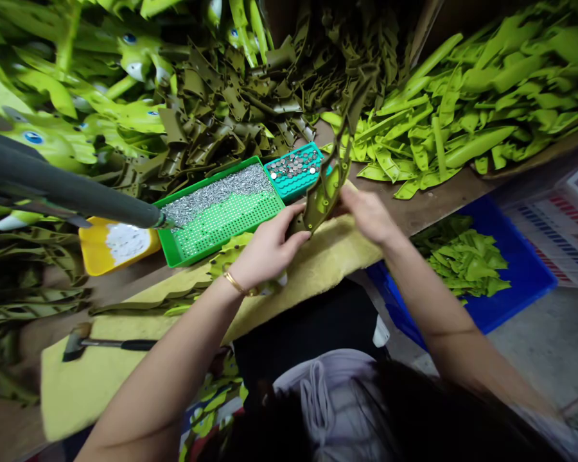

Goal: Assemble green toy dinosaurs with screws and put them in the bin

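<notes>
My left hand, with a gold bracelet at the wrist, is closed on the lower end of a long curved olive plastic part. The part stands tilted upward, its lime-green inner side with small screw posts showing. At its right edge, my right hand has its fingers closed on the part, the fingertips partly hidden behind it. Under my left hand and wrist lies a lime-green and olive toy piece, mostly covered. Both hands are above a yellow pad on the bench.
A green tray of screws, a teal tray of metal discs and a yellow tray of white paste stand ahead. A grey powered screwdriver juts in from the left. Nearby are a hammer, heaped plastic parts and a blue bin.
</notes>
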The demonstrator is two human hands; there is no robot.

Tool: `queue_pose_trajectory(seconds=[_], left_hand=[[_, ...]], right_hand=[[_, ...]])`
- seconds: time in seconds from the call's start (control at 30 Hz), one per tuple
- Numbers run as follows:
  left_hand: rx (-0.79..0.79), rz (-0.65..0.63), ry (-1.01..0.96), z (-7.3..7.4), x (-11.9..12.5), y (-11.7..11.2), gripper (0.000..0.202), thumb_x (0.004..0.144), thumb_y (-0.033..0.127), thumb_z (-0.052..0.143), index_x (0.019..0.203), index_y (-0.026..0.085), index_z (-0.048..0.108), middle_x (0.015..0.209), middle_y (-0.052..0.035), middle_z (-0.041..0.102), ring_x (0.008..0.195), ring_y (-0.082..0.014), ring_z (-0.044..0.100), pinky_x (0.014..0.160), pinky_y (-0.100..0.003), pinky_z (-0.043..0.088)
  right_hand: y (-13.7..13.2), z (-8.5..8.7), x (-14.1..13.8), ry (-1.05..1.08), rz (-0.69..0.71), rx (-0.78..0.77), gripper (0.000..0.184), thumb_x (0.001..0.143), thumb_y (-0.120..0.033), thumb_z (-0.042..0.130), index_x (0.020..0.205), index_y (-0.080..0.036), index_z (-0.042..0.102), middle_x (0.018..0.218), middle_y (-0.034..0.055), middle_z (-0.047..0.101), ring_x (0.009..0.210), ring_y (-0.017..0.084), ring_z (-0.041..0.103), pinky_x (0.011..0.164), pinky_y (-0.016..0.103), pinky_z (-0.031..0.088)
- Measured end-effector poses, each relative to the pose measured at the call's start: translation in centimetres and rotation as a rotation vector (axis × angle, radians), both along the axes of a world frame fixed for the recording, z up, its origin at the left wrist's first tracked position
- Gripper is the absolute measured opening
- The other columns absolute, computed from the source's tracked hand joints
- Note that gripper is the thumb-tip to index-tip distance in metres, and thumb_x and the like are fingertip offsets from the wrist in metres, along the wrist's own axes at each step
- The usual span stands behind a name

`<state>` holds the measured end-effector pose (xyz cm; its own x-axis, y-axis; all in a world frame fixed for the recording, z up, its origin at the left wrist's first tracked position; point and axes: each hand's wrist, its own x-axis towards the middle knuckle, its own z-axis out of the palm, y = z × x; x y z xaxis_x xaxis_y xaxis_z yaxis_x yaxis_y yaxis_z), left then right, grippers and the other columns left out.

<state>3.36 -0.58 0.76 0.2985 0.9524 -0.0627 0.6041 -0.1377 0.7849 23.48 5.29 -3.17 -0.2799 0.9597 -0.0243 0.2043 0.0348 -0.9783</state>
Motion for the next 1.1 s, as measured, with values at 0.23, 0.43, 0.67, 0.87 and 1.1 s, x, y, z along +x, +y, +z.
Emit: queue_pose_trajectory(seconds=[0.23, 0.43, 0.67, 0.87, 1.1], left_hand=[[-0.184, 0.001, -0.109, -0.9, -0.2, 0.8, 0.047, 0.078, 0.036, 0.059, 0.120, 0.016, 0.057, 0.121, -0.0110, 0.066, 0.110, -0.0270, 0.062, 0.100, -0.044, 0.046], [-0.354, -0.045, 0.078, -1.0, -2.9, 0.0, 0.051, 0.075, 0.041, 0.057, 0.118, 0.014, 0.061, 0.115, -0.0118, 0.067, 0.104, -0.0295, 0.063, 0.096, -0.046, 0.047], [-0.503, -0.063, -0.026, -1.4, -2.5, 0.6, 0.048, 0.068, 0.042, 0.060, 0.107, 0.015, 0.065, 0.103, -0.0071, 0.069, 0.095, -0.0266, 0.063, 0.084, -0.038, 0.049], [-0.587, 0.024, -0.209, -2.2, -1.8, 1.0, 0.039, 0.062, 0.035, 0.067, 0.097, 0.016, 0.068, 0.092, -0.0023, 0.069, 0.083, -0.0189, 0.061, 0.075, -0.030, 0.047], [-0.668, 0.111, -0.371, -3.3, -1.7, 1.2, 0.028, 0.058, 0.025, 0.073, 0.085, 0.017, 0.071, 0.085, -0.0024, 0.070, 0.078, -0.0180, 0.063, 0.076, -0.032, 0.049]], right_hand=[[7.7, -0.6, 7.0, -0.967, -0.453, 0.322, 0.042, 0.091, -0.032, 0.049, 0.122, -0.005, 0.057, 0.113, 0.0243, 0.062, 0.117, 0.036, 0.056, 0.098, 0.060, 0.041], [4.1, 1.2, 7.4, -0.352, -0.331, 0.096, 0.047, 0.085, -0.016, 0.044, 0.130, -0.015, 0.055, 0.098, 0.0139, 0.070, 0.082, 0.019, 0.068, 0.091, 0.045, 0.051], [-2.2, 0.7, 4.9, -0.299, -0.214, 0.209, 0.026, 0.077, -0.036, 0.065, 0.100, -0.022, 0.064, 0.085, 0.0033, 0.070, 0.087, 0.020, 0.068, 0.087, 0.042, 0.053], [-2.2, 1.0, 4.1, -0.113, -0.242, 0.356, 0.029, 0.087, -0.046, 0.052, 0.103, -0.023, 0.059, 0.097, 0.0051, 0.066, 0.086, 0.018, 0.064, 0.082, 0.039, 0.053], [-2.3, 0.1, 1.8, -0.313, 0.081, 0.197, 0.057, 0.095, -0.063, 0.020, 0.114, -0.023, 0.057, 0.088, 0.0048, 0.062, 0.080, 0.017, 0.060, 0.076, 0.035, 0.049]])
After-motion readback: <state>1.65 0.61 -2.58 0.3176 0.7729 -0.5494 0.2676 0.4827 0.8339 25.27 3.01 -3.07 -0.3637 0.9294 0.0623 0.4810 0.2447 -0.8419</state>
